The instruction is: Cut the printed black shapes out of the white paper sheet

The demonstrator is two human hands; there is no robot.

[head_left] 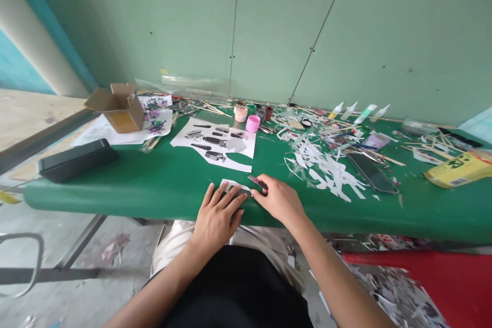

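My left hand (219,215) lies flat with its fingers spread, pressing a small piece of printed paper (226,183) against the green tabletop near its front edge. A craft knife (257,182) is gripped in my right hand (280,199), just right of that piece, with its tip pointing up and left. The fingertips of the right hand reach the paper's right end; whether the blade is out is too small to tell. Beyond both hands rests a larger printed sheet (219,139) with black shapes and cut-out edges. My fingers hide part of the small piece.
White paper scraps (325,166) and a phone (371,171) lie to the right, near a yellow packet (459,169). Paint jars (252,123) and glue bottles (365,114) stand at the back. At left are a cardboard box (122,113) and a dark case (78,159).
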